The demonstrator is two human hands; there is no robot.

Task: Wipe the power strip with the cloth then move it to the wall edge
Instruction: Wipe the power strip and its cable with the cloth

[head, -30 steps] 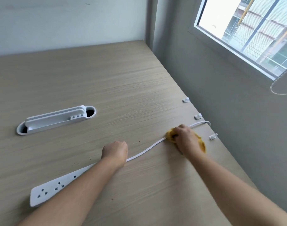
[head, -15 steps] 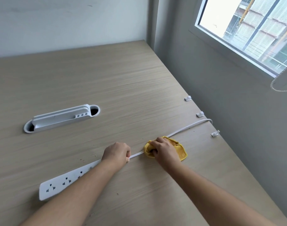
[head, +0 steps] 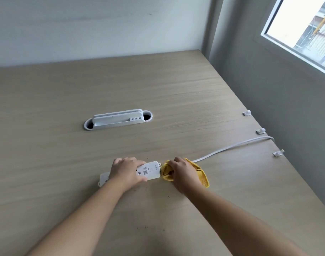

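The white power strip (head: pixel 149 170) lies on the wooden desk (head: pixel 158 93), with its labelled underside and switch end showing. My left hand (head: pixel 125 171) grips its middle and hides most of its length; only the far left tip sticks out. My right hand (head: pixel 183 174) is closed on the yellow cloth (head: pixel 202 174), bunched right at the strip's cord end. The white cord (head: pixel 231 147) runs from under the cloth up to the desk's right edge by the grey wall (head: pixel 268 100).
A white oval cable grommet (head: pixel 118 119) is set into the desk behind the hands. Three small white cable clips (head: pixel 260 131) sit along the right edge next to the wall. A window (head: pixel 305 30) is at upper right. Dark crumbs dot the desk near me.
My right hand slid the cloth left along the cord to the strip's end. My left hand moved from the cord onto the strip, which now shows its underside. The view shifted left.
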